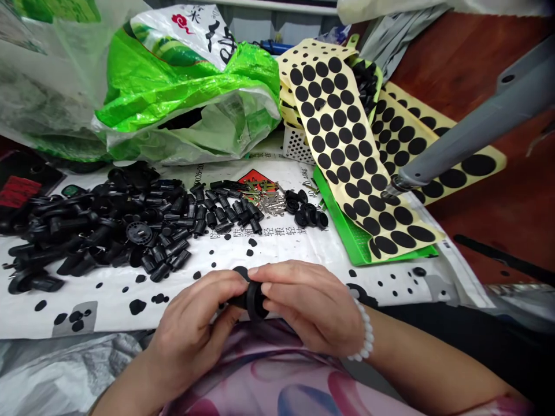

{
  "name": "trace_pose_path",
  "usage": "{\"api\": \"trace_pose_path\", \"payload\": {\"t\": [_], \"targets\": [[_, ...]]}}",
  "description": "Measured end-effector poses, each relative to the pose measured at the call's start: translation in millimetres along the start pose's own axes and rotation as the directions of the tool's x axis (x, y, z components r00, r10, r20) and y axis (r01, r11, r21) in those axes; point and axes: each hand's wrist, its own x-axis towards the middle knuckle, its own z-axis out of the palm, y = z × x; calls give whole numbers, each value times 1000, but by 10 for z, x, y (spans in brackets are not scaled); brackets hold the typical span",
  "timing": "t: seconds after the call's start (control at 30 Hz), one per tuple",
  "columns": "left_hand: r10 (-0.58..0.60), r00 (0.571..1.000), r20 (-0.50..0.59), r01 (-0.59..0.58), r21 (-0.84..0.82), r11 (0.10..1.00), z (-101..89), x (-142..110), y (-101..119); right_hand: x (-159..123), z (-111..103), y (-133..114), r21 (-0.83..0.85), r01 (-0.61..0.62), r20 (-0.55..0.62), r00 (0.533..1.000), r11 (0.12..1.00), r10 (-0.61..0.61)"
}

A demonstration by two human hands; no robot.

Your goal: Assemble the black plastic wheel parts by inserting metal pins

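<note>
Both hands meet at the table's near edge around one small black plastic part [256, 301] with a round, wheel-like rim. My left hand [191, 318] pinches its narrower end between thumb and fingers. On the rim side, the fingers of my right hand [310, 303] are closed against the part; a white bead bracelet circles that wrist. Fingers cover much of the piece, so its full shape is hidden. Beyond the hands lie loose black cylindrical pieces [221, 214], several round black caps [309, 215] and a scatter of small metal pins [271, 201].
A large heap of black plastic parts [99, 219] covers the left. Sheets of round black stickers [342, 133] lean over a green tray [347, 242] and a white perforated basket [297, 144]. Green plastic bags [191, 98] stand behind. A grey metal arm [468, 121] reaches in from the right.
</note>
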Motion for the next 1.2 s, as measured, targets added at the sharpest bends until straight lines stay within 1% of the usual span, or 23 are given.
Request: {"api": "trace_pose_path", "payload": {"t": [0.03,0.1,0.2,0.27,0.33,0.4,0.47,0.53,0.6,0.7,0.77,0.83,0.9,0.97,1.03,1.13,1.17,1.2], "targets": [[-4,1000,3,4,-18,1000,-1,-7,7,3,-14,-13,-36,23,10,1000,999,-23],[-45,999,7,45,-98,994,2,-15,21,4,-19,-37,-68,28,-7,1000,997,-29],[-130,991,4,128,-227,965,25,-13,32,-22,32,-53,-90,9,-90,996,996,-17],[-173,985,-15,163,-262,951,45,-14,28,-58,84,-50,-93,27,-125,991,995,-39],[-195,981,-25,181,-276,944,57,-22,19,-95,130,-41,-49,4,-139,990,999,-11],[-187,982,-20,175,-257,950,54,-34,8,-119,153,-30,32,-55,-136,989,998,59],[-142,990,-2,139,-198,970,36,-50,-3,-122,149,-23,124,-118,-113,985,985,132],[-96,995,29,99,-138,986,11,-66,-11,-110,123,-23,198,-146,-76,984,969,163],[-66,996,54,72,-113,991,-13,-78,-19,-94,88,-27,222,-166,-27,984,961,176],[-56,996,73,65,-129,990,-32,-76,-28,-77,47,-27,208,-165,17,986,964,165],[-62,994,86,76,-175,982,-24,-59,-38,-71,44,-19,251,-176,6,984,952,180],[-74,994,76,91,-265,960,5,-42,-52,-70,61,-15,275,-177,-25,981,945,191],[-102,994,31,106,-366,924,47,-36,-66,-76,90,-27,180,-150,-61,985,972,163],[-150,989,-13,129,-434,891,90,-43,-71,-91,119,-53,10,-103,-86,991,995,104],[-211,977,-7,181,-488,854,122,-56,-62,-109,140,-80,-105,-72,-108,992,992,61],[-279,959,46,255,-572,780,141,-68,-35,-129,146,-99,-133,-71,-130,990,989,54],[-285,957,49,260,-580,772,142,-69,-29,-131,141,-99,-136,-66,-132,990,988,48],[-277,960,39,249,-569,784,141,-69,-24,-132,133,-96,-138,-59,-133,990,989,40]]}}
